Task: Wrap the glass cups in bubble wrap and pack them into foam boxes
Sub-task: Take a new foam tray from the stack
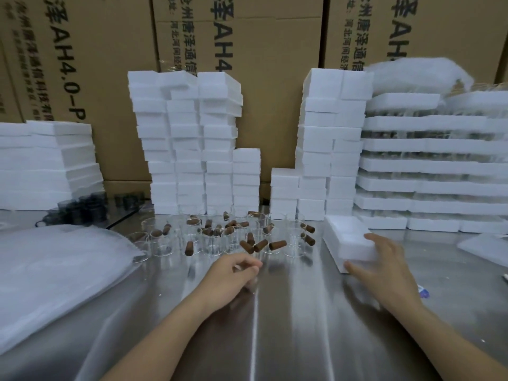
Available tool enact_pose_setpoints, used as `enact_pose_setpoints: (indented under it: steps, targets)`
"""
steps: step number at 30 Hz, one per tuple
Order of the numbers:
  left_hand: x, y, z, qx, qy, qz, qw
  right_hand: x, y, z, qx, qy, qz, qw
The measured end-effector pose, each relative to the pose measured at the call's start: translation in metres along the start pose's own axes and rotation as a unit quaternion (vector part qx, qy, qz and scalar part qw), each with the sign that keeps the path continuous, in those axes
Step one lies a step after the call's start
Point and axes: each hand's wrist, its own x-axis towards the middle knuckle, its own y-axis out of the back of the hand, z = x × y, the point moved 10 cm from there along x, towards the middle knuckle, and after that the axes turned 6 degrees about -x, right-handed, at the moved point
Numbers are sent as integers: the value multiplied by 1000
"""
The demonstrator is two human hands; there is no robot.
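Several clear glass cups (214,244) stand in a cluster at the middle of the steel table, with brown corks (277,245) lying in and among them. My left hand (233,276) hovers just in front of the cluster, its fingers curled round what looks like a clear glass cup, blurred by motion. A white foam box (347,237) lies to the right of the cups. My right hand (384,270) spans its near end, thumb at the near corner and fingers over the far side. A pile of bubble wrap sheets (55,276) lies at the left.
Tall stacks of white foam boxes (189,144) (330,138) stand behind the cups. Layered foam trays (428,166) fill the right, more foam (41,160) the left. Dark round lids (79,207) sit at back left. Cardboard cartons (261,37) wall the rear.
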Motion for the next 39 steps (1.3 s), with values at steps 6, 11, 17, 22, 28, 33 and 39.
enact_pose_setpoints:
  steps: [6,11,17,22,28,33,39]
  targets:
    - [-2,10,6,13,-11,35,999,0,5,1,-1,-3,22,1000]
    - [-7,69,25,-46,-85,236,967,0,14,1,-23,-7,51,998]
    - [-17,135,1,-7,-40,371,928,-2,17,-11,-68,3,52,996]
    - [-24,170,-48,-97,65,438,891,-3,13,-20,-92,27,55,994]
    - [-5,153,-67,15,120,339,933,-2,9,-17,-93,23,47,994]
    - [2,142,-58,157,127,313,928,-1,8,-15,-81,19,44,996]
    - [5,140,-58,160,120,297,934,0,6,-14,-82,17,37,996]
